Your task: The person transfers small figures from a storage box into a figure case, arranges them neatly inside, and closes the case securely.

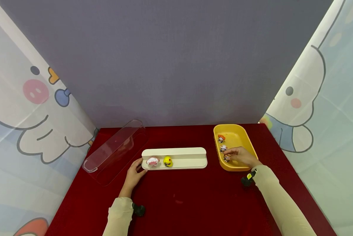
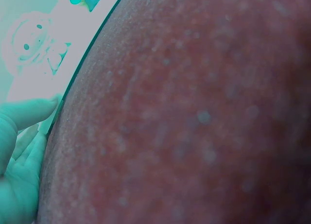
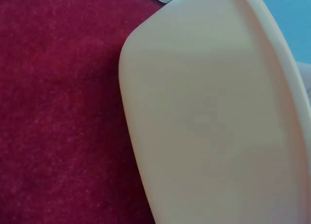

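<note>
While the left hand (image 1: 133, 176) pinches the left end of the cream base (image 1: 191, 163), the right hand (image 1: 242, 156) is in the yellow tray (image 1: 235, 136) to the base's right, fingertips half covering a small figurine (image 1: 226, 159), so I can't tell whether they grip it. Seen from the right wrist, the tray's wall blocks both hand and figurine.

The left hand (image 1: 133, 175) grips a cream tray's (image 1: 191, 164) near end; the right hand (image 1: 243, 156) pinches a figurine (image 1: 227, 158) inside a yellow bin (image 1: 235, 139). A clear cover (image 1: 113, 149) lies left of both.
</note>
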{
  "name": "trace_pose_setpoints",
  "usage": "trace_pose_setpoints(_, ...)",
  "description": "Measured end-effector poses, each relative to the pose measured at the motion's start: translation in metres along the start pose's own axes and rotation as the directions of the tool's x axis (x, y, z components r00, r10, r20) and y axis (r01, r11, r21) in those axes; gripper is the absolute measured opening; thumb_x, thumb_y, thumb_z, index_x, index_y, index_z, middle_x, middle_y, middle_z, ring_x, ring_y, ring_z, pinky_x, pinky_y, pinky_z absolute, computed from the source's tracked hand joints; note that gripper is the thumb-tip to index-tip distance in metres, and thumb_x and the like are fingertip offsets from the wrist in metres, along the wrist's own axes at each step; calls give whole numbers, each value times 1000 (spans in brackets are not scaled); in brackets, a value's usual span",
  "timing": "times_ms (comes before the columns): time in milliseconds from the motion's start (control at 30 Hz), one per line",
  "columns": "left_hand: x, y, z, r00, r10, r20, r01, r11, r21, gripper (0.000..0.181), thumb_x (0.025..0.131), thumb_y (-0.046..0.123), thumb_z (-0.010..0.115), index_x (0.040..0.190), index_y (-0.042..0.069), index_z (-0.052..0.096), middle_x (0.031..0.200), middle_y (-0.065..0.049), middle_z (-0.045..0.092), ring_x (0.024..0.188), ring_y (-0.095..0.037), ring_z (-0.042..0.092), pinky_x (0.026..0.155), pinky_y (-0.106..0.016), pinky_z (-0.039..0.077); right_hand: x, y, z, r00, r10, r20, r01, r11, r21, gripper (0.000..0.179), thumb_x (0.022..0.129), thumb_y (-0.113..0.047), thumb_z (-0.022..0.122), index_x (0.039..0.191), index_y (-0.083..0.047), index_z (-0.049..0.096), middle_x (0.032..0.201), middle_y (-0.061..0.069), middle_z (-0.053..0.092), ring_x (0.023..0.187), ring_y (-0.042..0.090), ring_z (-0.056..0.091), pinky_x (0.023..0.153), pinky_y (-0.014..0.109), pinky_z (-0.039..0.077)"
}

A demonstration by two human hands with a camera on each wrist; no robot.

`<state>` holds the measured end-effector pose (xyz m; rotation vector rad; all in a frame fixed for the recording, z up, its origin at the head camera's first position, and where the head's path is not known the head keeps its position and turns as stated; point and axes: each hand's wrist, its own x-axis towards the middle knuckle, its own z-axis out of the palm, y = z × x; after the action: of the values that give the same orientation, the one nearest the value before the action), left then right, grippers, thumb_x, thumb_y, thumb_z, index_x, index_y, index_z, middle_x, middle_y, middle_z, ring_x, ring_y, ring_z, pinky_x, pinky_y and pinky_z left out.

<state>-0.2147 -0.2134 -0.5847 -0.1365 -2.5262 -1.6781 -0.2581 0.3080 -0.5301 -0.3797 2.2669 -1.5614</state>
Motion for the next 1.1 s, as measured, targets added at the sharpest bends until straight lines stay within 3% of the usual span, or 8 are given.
trace_pose_setpoints(133,0,1,0,1000,-14,5,14,1000,-11,63,78,-9,71,135,-8,45,138,-25,41,127,-40,42,105,-43,39,-1,-1,-1,1000,2,-22,-3,1000,-9,32,89,-2,62,117,12,59,120,30,58,96,13,61,78,17,53)
trace_pose_setpoints(267,0,1,1,1000,9,0,-9,1000,-16,63,77,-9,71,134,-9,45,137,-27,41,125,-42,42,104,-46,40,-3,-2,-1,999,-2,-53,0,1000,-28,33,89,-4,62,118,12,59,121,29,57,99,15,61,78,18,53)
trace_pose_setpoints(567,0,3,-1,1000,-4,14,4,1000,-1,65,77,-6,72,136,-7,44,138,-26,40,127,-41,41,106,-45,38,-7,-11,-5,994,-29,-101,30,1000,7,33,87,3,61,117,17,57,119,35,55,95,6,61,78,14,53)
trace_pose_setpoints(767,0,4,-1,1000,-14,16,14,1000,1,65,77,-8,71,136,-7,44,139,-26,39,127,-41,41,107,-44,38,-7,-16,-8,992,-36,-121,37,999,4,36,87,-2,64,119,14,57,119,33,56,95,-1,58,80,12,51)
trace_pose_setpoints(1100,-1,5,-2,1000,-15,17,15,1000,2,65,77,-8,71,136,-7,44,139,-25,40,127,-42,41,107,-44,38,-6,-26,-2,980,-80,-182,83,996,9,32,86,6,62,116,16,58,115,35,57,89,-1,60,75,14,54)
